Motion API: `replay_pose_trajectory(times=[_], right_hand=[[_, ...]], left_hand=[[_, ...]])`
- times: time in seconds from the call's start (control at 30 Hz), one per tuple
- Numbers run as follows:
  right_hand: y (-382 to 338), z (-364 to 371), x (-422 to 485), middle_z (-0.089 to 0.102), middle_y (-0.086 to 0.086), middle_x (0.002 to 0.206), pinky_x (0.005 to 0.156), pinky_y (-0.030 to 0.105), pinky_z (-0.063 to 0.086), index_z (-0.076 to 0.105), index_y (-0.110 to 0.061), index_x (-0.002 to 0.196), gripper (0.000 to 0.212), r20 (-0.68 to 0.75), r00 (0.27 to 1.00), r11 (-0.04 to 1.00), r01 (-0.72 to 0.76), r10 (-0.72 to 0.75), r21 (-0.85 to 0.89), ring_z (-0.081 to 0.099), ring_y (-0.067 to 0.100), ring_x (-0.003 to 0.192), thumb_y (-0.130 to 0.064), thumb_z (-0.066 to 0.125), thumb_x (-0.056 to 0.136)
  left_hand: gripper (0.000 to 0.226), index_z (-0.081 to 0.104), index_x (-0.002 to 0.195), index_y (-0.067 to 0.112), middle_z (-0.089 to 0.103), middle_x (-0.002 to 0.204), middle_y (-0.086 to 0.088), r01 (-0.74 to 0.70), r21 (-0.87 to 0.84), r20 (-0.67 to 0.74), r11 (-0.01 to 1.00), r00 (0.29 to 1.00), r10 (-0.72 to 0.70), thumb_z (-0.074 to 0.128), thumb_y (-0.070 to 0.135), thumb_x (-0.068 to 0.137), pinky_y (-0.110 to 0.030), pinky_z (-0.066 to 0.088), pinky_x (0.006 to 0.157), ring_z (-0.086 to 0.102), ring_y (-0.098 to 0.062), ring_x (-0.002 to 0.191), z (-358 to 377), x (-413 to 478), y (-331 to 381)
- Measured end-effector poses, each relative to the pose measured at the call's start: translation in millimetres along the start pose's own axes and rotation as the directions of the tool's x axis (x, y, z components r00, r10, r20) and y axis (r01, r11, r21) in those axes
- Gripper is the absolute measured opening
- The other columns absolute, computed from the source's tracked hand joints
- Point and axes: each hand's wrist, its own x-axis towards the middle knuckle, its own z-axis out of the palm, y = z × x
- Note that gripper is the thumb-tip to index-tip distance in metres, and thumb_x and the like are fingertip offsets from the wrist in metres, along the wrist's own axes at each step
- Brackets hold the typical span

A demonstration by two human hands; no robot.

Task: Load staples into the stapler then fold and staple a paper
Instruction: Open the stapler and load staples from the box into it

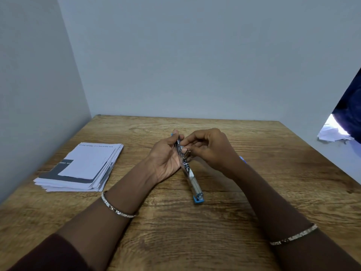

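Note:
A metal stapler (192, 180) with blue plastic ends lies opened out at the middle of the wooden table (195, 231). Its near blue end rests on the wood and its far part is lifted. My left hand (166, 159) cradles that far part, palm turned right, fingers along the open arm. My right hand (211, 149) pinches a small strip of staples (186, 151) against the open channel. A stack of printed paper (82, 169) sits at the left of the table.
Grey walls close in the table at the left and the back. A small blue object (243, 159) peeks out behind my right wrist. Crumpled white paper (332, 132) and dark cloth (349, 100) show at the right edge.

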Motion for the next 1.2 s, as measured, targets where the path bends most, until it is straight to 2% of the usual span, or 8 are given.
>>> replay_pose_trajectory(times=[0.17,0.33,0.53,0.7,0.87,1.0,1.13,1.2], right_hand=[[-1.8,-1.1,-2.0,0.076,0.026,0.081,0.071,0.034,0.064,0.078,0.002,0.096,0.014,0.046,0.998,0.996,-0.056,0.053,0.068,0.077,0.026,0.071,0.005,0.076,0.082],[-5.1,-1.0,-4.3,0.075,0.027,0.082,0.063,0.025,0.061,0.075,0.012,0.099,0.019,0.048,0.989,0.955,-0.149,0.141,0.255,0.074,0.019,0.063,0.012,0.075,0.08],[-6.6,4.1,-5.1,0.067,0.036,0.079,0.048,0.019,0.043,0.078,0.001,0.098,0.02,0.038,0.967,0.925,-0.253,0.253,0.284,0.06,0.027,0.058,0.008,0.076,0.079],[-16.8,2.6,-7.6,0.074,0.029,0.085,0.049,0.018,0.054,0.074,0.008,0.1,0.02,-0.032,0.988,0.933,-0.134,0.153,0.333,0.07,0.017,0.053,0.016,0.064,0.086],[-15.3,-1.5,-6.4,0.069,0.009,0.092,0.064,0.013,0.049,0.081,-0.005,0.081,0.027,-0.113,0.982,0.982,0.135,-0.15,-0.134,0.068,0.009,0.077,0.007,0.057,0.084],[-5.7,0.7,-3.6,0.071,0.002,0.091,0.077,0.027,0.042,0.081,-0.018,0.075,0.032,-0.042,0.953,0.892,0.264,-0.3,-0.366,0.059,0.027,0.09,-0.015,0.049,0.073],[-2.5,-1.1,-1.2,0.071,-0.001,0.094,0.076,0.013,0.034,0.082,-0.018,0.078,0.037,-0.024,0.945,0.873,0.292,-0.327,-0.391,0.054,0.022,0.089,-0.012,0.047,0.075],[-0.9,-2.2,0.6,0.07,-0.001,0.094,0.076,0.008,0.033,0.084,-0.019,0.082,0.039,-0.011,0.935,0.842,0.315,-0.355,-0.438,0.052,0.021,0.089,-0.001,0.05,0.073]], left_hand=[[0.037,0.051,0.083,0.009,0.067,0.092,-0.021,0.009,0.018,-0.002,1.0,1.0,-0.009,0.035,0.031,0.107,-0.053,0.037,0.104,0.067,-0.035,0.093,0.7,-2.5,1.2],[0.037,0.052,0.083,0.01,0.058,0.081,-0.016,0.017,0.043,0.021,0.999,1.0,-0.018,0.036,0.033,0.106,-0.047,0.05,0.08,0.065,-0.029,0.076,1.2,-4.3,1.2],[0.04,0.051,0.085,0.008,0.064,0.092,-0.022,0.052,-0.003,0.046,0.999,0.998,-0.052,0.032,0.035,0.108,-0.052,0.06,0.072,0.065,-0.035,0.095,1.1,-4.4,1.8],[0.061,0.041,0.143,-0.01,0.055,0.139,-0.035,0.073,-0.071,0.043,0.995,0.997,-0.07,0.025,0.037,0.109,-0.055,0.055,0.093,0.06,-0.041,0.125,-2.2,-1.7,3.8],[0.041,0.051,0.085,0.006,0.074,0.088,-0.026,0.034,-0.135,0.022,0.99,0.999,-0.032,0.032,0.033,0.109,-0.055,0.058,0.089,0.075,-0.034,0.091,-1.4,-3.4,3.7],[0.042,0.052,0.083,0.007,0.068,0.081,-0.019,0.044,-0.123,0.01,0.991,0.999,-0.043,0.033,0.035,0.108,-0.057,0.051,0.096,0.059,-0.035,0.121,-3.4,-1.5,3.5],[0.039,0.051,0.086,0.007,0.067,0.071,-0.017,0.037,-0.095,0.004,0.995,0.999,-0.037,0.033,0.033,0.109,-0.05,0.054,0.092,0.072,-0.028,0.077,0.3,-4.2,3.4],[0.035,0.052,0.101,0.005,0.069,0.088,-0.02,0.052,-0.076,0.017,0.996,0.999,-0.051,0.033,0.033,0.108,-0.052,0.051,0.099,0.071,-0.03,0.089,0.0,-4.4,2.8]])
